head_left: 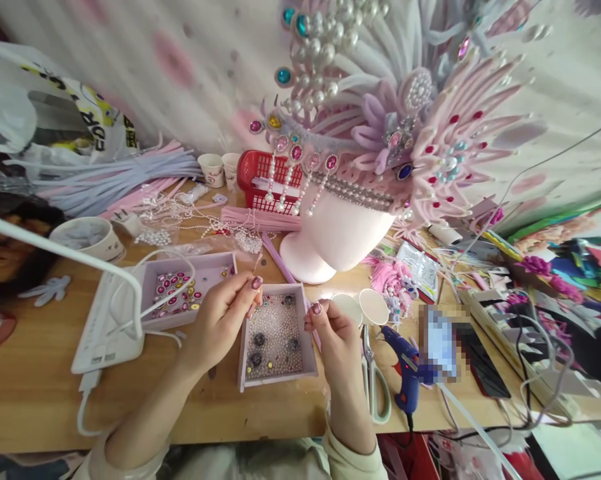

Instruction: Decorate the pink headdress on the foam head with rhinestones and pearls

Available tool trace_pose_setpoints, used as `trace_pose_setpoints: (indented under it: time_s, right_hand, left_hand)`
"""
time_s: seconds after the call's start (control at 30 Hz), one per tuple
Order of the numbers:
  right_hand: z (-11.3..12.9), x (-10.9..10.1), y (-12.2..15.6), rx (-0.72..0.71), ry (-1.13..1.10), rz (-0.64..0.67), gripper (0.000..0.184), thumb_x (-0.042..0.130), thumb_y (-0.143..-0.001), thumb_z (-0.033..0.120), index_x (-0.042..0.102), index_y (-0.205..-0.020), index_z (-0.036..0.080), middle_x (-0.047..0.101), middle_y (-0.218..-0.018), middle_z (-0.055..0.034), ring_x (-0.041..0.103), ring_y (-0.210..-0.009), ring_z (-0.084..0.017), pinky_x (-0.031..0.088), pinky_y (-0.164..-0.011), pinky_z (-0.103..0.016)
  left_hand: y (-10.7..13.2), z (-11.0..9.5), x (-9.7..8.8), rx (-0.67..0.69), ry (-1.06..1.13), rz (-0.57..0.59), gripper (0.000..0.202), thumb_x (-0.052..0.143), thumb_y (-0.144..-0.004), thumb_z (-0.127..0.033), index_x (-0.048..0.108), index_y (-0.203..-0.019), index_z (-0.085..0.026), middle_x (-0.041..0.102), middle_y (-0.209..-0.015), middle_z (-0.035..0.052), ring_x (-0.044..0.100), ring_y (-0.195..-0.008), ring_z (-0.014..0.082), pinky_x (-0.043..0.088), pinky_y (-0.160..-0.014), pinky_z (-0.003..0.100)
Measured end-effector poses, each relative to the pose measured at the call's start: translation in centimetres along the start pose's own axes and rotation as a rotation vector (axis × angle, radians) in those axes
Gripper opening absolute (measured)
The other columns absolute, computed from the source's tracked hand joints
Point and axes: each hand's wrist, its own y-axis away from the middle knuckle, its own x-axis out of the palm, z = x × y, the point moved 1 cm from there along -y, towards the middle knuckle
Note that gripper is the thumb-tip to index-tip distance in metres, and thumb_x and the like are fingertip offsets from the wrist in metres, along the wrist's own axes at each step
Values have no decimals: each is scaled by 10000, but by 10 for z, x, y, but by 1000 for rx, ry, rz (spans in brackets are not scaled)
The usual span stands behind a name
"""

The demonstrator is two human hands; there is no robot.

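Note:
My left hand (225, 313) is closed in a pinch just left of a shallow lilac box of small pearl beads (276, 337), holding something too small to name. My right hand (333, 333) hovers at the box's right edge, its fingers also pinched together on something I cannot make out. A thin pink stick lies across the box's right side under my right hand. Behind the box stands a pink mannequin head (337, 233) wearing a large pink headdress (390, 113) covered in pearls and gems.
A second lilac box of pink gems (187, 290) sits to the left beside a white lamp base (107, 327). Scissors (375, 383), a blue glue gun (405, 370) and a phone (443, 343) lie at the right. A red basket (255, 177), paper cups and pink strips stand behind.

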Motion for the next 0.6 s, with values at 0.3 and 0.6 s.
trace_pose_setpoints:
  time_s: [0.3, 0.6]
  right_hand:
    - [16, 22, 9, -61, -175, 5, 176, 896, -791, 397, 817, -829, 245, 779, -785, -19, 667, -603, -130, 566, -516, -212]
    - [13, 22, 12, -119, -119, 49, 58, 782, -899, 258, 839, -898, 270, 759, -761, 8, 682, -597, -91, 592, -584, -162]
  left_hand:
    - [2, -5, 25, -37, -40, 174, 414, 441, -1012, -402, 431, -628, -246, 431, -544, -63, 416, -510, 118, 334, -544, 267]
    - [2, -4, 35, -172, 74, 185, 390, 466, -967, -446, 427, -633, -248, 434, -531, -63, 412, -500, 114, 321, -503, 250]
